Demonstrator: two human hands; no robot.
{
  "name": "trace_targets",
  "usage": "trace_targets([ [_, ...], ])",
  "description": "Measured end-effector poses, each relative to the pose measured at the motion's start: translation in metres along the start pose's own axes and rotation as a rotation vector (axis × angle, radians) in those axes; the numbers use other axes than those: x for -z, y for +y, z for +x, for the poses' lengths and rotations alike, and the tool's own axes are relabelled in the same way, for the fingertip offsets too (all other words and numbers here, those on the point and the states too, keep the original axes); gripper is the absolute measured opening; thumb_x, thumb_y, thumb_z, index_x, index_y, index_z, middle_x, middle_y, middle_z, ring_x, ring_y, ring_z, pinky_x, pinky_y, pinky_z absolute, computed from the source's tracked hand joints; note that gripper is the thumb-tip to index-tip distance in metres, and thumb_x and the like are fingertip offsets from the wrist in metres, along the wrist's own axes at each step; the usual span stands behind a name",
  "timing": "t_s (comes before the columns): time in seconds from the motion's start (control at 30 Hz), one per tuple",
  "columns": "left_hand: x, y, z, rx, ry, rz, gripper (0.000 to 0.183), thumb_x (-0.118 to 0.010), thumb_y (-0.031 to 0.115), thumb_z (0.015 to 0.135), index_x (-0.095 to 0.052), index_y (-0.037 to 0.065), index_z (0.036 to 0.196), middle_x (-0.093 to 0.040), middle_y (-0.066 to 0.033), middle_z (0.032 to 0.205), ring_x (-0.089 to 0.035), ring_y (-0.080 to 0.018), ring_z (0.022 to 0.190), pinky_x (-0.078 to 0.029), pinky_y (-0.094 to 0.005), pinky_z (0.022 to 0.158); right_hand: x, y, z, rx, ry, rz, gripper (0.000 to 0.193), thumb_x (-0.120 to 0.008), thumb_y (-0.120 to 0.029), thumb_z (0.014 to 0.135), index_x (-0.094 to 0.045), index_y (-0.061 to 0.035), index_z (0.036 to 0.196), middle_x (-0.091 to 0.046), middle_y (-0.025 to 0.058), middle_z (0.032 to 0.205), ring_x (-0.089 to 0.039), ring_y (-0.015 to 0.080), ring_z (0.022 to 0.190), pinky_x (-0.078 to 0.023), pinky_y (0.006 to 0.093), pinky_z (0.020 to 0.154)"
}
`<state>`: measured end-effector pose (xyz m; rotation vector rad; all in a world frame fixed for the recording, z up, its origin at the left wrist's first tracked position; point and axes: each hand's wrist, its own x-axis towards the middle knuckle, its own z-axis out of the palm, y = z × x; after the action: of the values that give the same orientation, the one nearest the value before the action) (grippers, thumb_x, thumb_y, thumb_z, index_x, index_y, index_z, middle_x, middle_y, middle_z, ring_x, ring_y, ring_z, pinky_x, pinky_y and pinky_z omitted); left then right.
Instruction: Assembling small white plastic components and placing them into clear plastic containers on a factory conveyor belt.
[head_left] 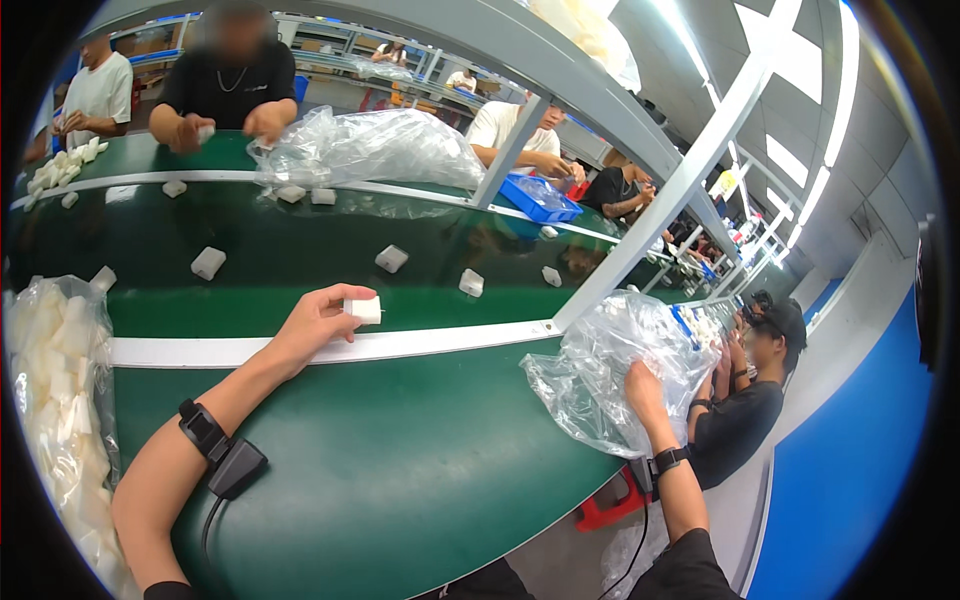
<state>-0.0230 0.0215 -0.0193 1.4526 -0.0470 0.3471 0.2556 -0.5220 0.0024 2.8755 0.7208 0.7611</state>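
My left hand (322, 325) pinches a white charger plug (364, 309) between thumb and fingers, above the white rail along the belt's near side. A thin metal prong shows on the plug's right side. At the right, my right hand (646, 392) is closed on the near side of a clear plastic bag (575, 395), which lies crumpled over the table's far right corner. The fingertips there are partly hidden in the bag's folds. Several more white plugs lie spaced out on the green belt (320, 240), one of them (392, 259) just beyond my left hand.
A clear bag full of white pieces (60, 380) stands at the left edge. The green tabletop (360, 450) lies before me. A slanted metal post (660, 200) rises at the right. Co-workers sit across the belt, by another large bag (380, 145) and a blue tray (540, 198).
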Motion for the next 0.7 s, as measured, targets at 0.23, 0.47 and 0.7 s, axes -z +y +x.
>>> trace_targets([
  [0.23,-0.003,0.001,0.001,0.002,-0.015,-0.001,0.035,-0.066,0.01,0.094,-0.058,0.0,0.127,-0.064,-0.0049,0.111,-0.058,-0.0096,0.098,-0.048,-0.0245,0.076,-0.002,0.02,0.012,-0.187,-0.282,-0.004,0.025,-0.046,-0.014,0.093,-0.061,-0.0016,0.109,-0.063,0.0323,0.107,-0.062,0.0492,0.101,-0.048,0.0547,0.091],
  [0.47,-0.006,0.007,0.005,0.082,0.028,-0.021,0.043,-0.072,0.007,0.087,-0.057,-0.002,0.126,-0.067,-0.0115,0.112,-0.065,-0.0142,0.1,-0.054,-0.0279,0.084,0.07,-0.083,-0.005,0.181,-0.234,-0.232,0.032,-0.067,-0.016,0.089,-0.056,0.0045,0.11,-0.062,0.0218,0.113,-0.063,0.0393,0.1,-0.054,0.0469,0.076],
  [0.7,-0.001,0.005,0.001,0.083,0.054,-0.045,0.034,-0.07,0.009,0.09,-0.059,0.0,0.121,-0.067,-0.0108,0.111,-0.065,-0.0135,0.098,-0.054,-0.0276,0.084,0.136,-0.21,-0.02,0.272,0.118,-0.115,0.028,-0.069,-0.025,0.089,-0.06,-0.0027,0.102,-0.058,0.0099,0.092,-0.065,0.0272,0.085,-0.054,0.0353,0.063],
])
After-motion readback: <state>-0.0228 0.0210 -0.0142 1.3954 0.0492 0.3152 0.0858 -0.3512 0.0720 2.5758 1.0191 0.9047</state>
